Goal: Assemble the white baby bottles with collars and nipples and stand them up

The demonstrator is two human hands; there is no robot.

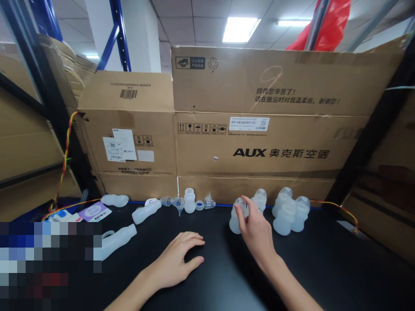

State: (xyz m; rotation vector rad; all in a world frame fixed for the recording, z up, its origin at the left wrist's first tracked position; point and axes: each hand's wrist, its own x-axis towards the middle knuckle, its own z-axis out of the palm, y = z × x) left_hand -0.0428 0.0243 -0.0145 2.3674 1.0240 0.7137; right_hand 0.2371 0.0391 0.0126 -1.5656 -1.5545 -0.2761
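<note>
My right hand (257,229) reaches to a frosted baby bottle (237,222) standing on the black tabletop, thumb and index finger at its clear domed cap. Just behind my fingers stand further capped bottles (261,198), partly hidden. A cluster of similar capped bottles (284,218) stands to the right. My left hand (177,259) is open, palm down and low over the table, with nothing in it. Beyond it, an uncapped bottle (189,201) stands upright beside a ring (199,205), a clear nipple piece (209,201) and another clear nipple piece (178,205).
Several frosted bottles lie on their sides at left, one (146,211) near the back and one (118,242) nearer. A purple card (95,211) lies at the back left. Large cardboard panels (275,138) wall the table's back, between dark shelf posts (372,103). A yellow-red wire (348,218) runs at right.
</note>
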